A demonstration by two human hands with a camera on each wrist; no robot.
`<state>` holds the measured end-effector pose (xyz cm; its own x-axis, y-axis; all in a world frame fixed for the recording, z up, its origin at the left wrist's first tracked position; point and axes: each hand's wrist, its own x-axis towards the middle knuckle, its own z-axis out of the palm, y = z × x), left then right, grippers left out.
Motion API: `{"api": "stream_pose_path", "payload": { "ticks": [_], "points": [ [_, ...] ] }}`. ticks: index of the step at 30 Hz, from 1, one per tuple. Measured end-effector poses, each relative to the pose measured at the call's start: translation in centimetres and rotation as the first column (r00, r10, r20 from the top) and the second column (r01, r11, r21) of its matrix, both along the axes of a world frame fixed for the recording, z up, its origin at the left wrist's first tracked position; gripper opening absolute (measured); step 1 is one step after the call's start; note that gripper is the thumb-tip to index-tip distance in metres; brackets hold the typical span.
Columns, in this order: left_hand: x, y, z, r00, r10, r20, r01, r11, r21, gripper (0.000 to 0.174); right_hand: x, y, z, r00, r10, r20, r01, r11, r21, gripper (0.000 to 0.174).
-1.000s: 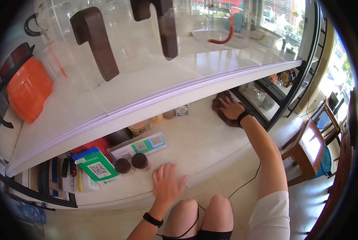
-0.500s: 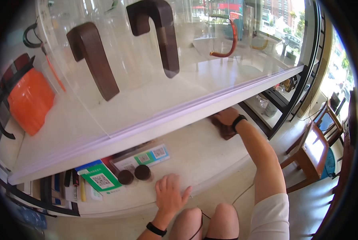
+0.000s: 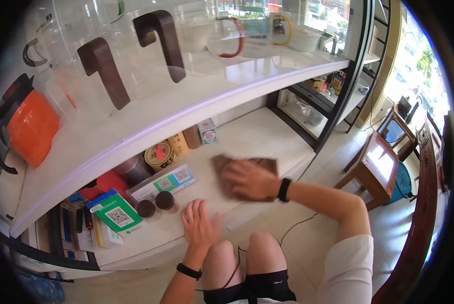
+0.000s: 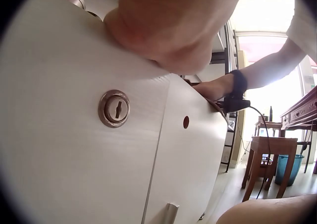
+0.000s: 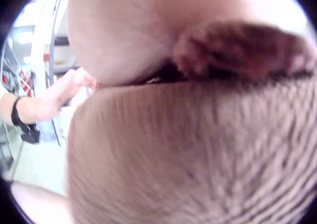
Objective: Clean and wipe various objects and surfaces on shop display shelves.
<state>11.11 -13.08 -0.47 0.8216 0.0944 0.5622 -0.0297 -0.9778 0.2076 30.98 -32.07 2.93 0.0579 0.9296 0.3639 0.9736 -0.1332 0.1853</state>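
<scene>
A brown cloth (image 3: 265,166) lies on the white lower shelf (image 3: 255,126), bunched in places, in the head view. My right hand (image 3: 249,180) presses on it with the palm down, blurred, its fingers spread over the fabric. In the right wrist view the cloth (image 5: 198,144) hangs in folds below the palm (image 5: 138,30). My left hand (image 3: 199,225) rests at the shelf's front edge with relaxed fingers and holds nothing, just right of two dark-lidded jars (image 3: 165,200). The left wrist view has the left hand (image 4: 163,26) above a white cabinet front with a lock (image 4: 117,110).
Green QR-code sign (image 3: 118,215) and clear QR-code stand (image 3: 166,183) are left of the hands. Tins (image 3: 159,154) and a small box (image 3: 207,133) line the back. A glass-like panel with dark hooked pieces (image 3: 105,73) stands above; a wooden stool (image 3: 371,162) is at right.
My right hand has come out from the shelf's far right with the cloth, leftward and toward the front edge. The left hand stays near the front edge. The head view has shifted.
</scene>
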Motion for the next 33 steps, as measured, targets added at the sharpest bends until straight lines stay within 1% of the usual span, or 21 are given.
{"api": "stream_pose_path", "payload": {
  "ticks": [1,2,5,6,7,8,9,10,12,15,16,17,18,19,20,22,25,28,29,32,33],
  "points": [
    [-0.2,0.0,0.2,1.0,-0.001,-0.008,0.001,1.0,0.01,0.052,-2.9,0.4,0.8,0.998,0.044,0.042,-0.041,0.997,-0.069,0.041],
    [-0.3,0.0,0.2,1.0,-0.006,-0.011,0.006,1.0,0.015,0.053,-4.2,0.6,-1.3,0.982,-0.028,-0.189,0.057,0.987,0.149,0.041],
    [-0.3,0.1,0.1,1.0,-0.024,-0.017,0.024,1.0,0.014,0.056,-0.6,-3.0,-1.0,0.989,-0.026,0.144,0.028,1.0,-0.008,0.036],
    [-0.5,0.0,0.0,1.0,-0.023,-0.021,0.023,1.0,0.016,0.056,1.3,-4.9,-1.7,0.935,-0.262,-0.239,0.286,0.955,0.074,0.028],
    [-0.5,0.0,0.1,0.999,-0.025,-0.025,0.025,0.999,0.02,0.056,2.3,-7.8,0.1,0.887,-0.432,-0.163,0.445,0.894,0.05,0.024],
    [-0.3,0.1,0.2,0.999,-0.024,-0.022,0.025,0.999,0.023,0.056,6.5,-11.8,-3.3,0.86,-0.509,-0.041,0.509,0.848,0.148,0.026],
    [-0.2,0.1,0.2,1.0,-0.025,-0.009,0.025,1.0,0.013,0.054,8.2,-14.9,-3.7,0.762,-0.613,0.21,0.626,0.78,0.004,0.031],
    [-0.3,0.0,0.1,1.0,-0.023,0.003,0.023,1.0,0.003,0.052,9.7,-17.0,-5.4,0.738,-0.654,0.165,0.647,0.756,0.103,0.031],
    [-0.1,-0.1,0.3,1.0,-0.018,0.009,0.018,1.0,-0.024,0.05,9.3,-15.0,-6.7,0.598,-0.794,-0.108,0.781,0.547,0.302,0.029],
    [-0.2,0.0,0.5,1.0,-0.016,-0.008,0.015,0.999,-0.046,0.051,9.5,-13.1,-6.0,0.777,-0.577,0.251,0.583,0.811,0.059,0.031],
    [-0.2,0.1,0.2,1.0,-0.014,-0.002,0.014,0.999,-0.044,0.051,8.4,-10.7,-5.0,0.842,-0.485,0.237,0.487,0.872,0.054,0.034],
    [-0.2,0.1,-0.1,1.0,-0.014,0.003,0.014,0.999,-0.041,0.052,7.3,-7.6,-4.7,0.893,-0.449,0.029,0.444,0.89,0.1,0.035],
    [-0.1,0.1,-0.2,1.0,-0.019,0.01,0.019,0.999,-0.035,0.052,6.3,-5.3,-4.2,0.946,-0.316,0.073,0.315,0.949,0.035,0.042],
    [-0.2,0.1,-0.2,1.0,-0.021,0.013,0.022,0.999,-0.029,0.053,4.0,-2.9,-1.8,0.98,-0.199,0.011,0.199,0.977,-0.069,0.049],
    [-0.3,0.2,-0.3,1.0,-0.022,0.017,0.023,0.999,-0.023,0.054,3.1,-0.4,-1.7,0.996,-0.09,-0.015,0.088,0.99,-0.111,0.046],
    [-0.3,0.1,0.5,1.0,-0.028,-0.005,0.028,0.999,-0.041,0.054,1.8,2.8,-2.3,0.987,-0.038,-0.157,0.032,0.999,-0.043,0.034],
    [-0.5,0.0,0.5,0.998,-0.045,-0.033,0.043,0.998,-0.056,0.054,4.4,5.3,0.0,0.947,0.139,0.291,-0.066,0.966,-0.249,0.029],
    [-0.4,0.3,0.6,0.999,-0.045,-0.027,0.044,0.997,-0.058,0.052,5.1,8.5,-0.3,0.966,0.064,0.251,-0.029,0.989,-0.142,0.026],
    [-0.4,0.1,0.7,0.998,-0.05,-0.024,0.048,0.997,-0.063,0.052,4.9,9.3,-0.3,0.96,0.056,0.273,0.005,0.976,-0.218,0.031],
    [-0.6,-0.1,0.8,0.999,-0.038,-0.029,0.035,0.996,-0.079,0.052,3.6,10.2,-3.4,0.996,-0.046,-0.079,0.045,0.999,-0.017,0.043],
    [-0.6,-0.1,0.7,0.999,-0.044,-0.022,0.043,0.996,-0.08,0.052,3.1,9.4,-2.8,0.992,-0.079,-0.097,0.071,0.994,-0.082,0.053]
  ]
}}
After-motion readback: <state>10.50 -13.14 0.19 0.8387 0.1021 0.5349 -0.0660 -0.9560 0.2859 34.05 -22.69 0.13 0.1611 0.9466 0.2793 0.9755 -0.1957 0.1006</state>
